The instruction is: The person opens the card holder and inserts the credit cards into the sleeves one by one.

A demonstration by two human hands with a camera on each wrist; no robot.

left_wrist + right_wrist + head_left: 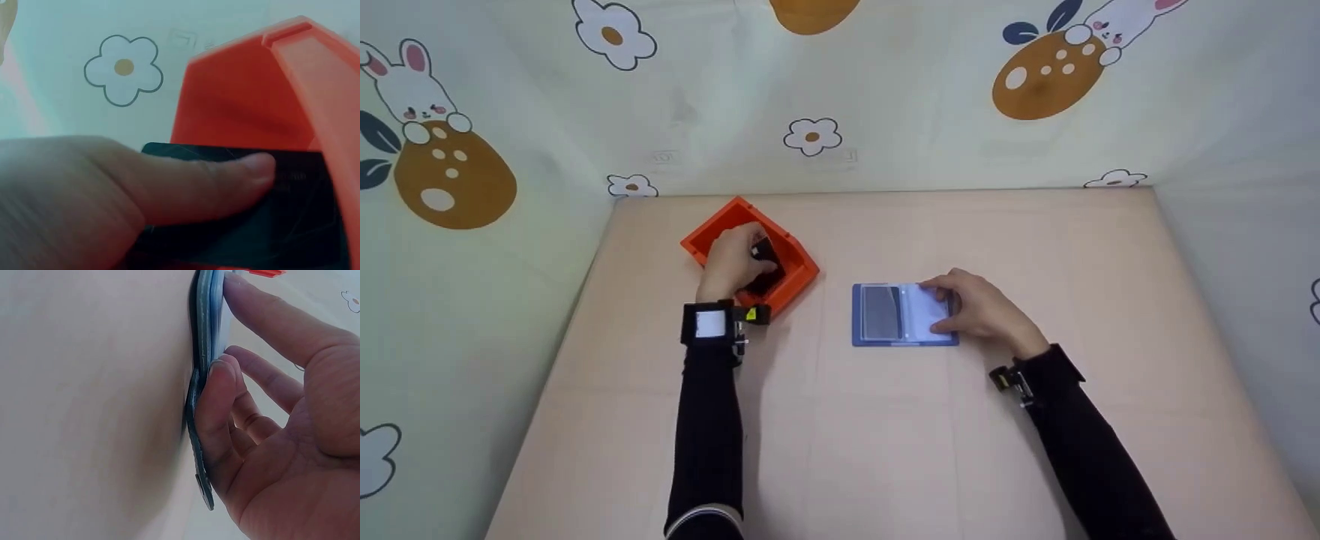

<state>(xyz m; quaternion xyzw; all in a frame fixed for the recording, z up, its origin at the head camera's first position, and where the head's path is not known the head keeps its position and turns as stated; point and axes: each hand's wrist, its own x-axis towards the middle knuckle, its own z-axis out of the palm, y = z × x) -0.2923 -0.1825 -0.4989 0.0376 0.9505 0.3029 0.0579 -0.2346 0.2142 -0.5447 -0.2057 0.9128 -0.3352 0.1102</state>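
In the head view an orange bin [799, 281] stands at the left on the table. My left hand [729, 259] reaches into it and holds a black card [765, 274]; the left wrist view shows the thumb lying along the face of this card [225, 242]. Right of the bin, a blue card holder [856, 319] lies spread open, with clear sleeves showing. My right hand [979, 304] holds its right side, thumb and a finger on the pale pages. From the right wrist view, bent fingers meet the edge of the card holder [203, 337], and its strap hangs loose.
A pale cloth covers the table [847, 450]. Behind it rises a backdrop [885, 90] printed with flowers and rabbits, which also closes off the left and right sides. A strap-mounted camera [710, 324] sits on the left wrist.
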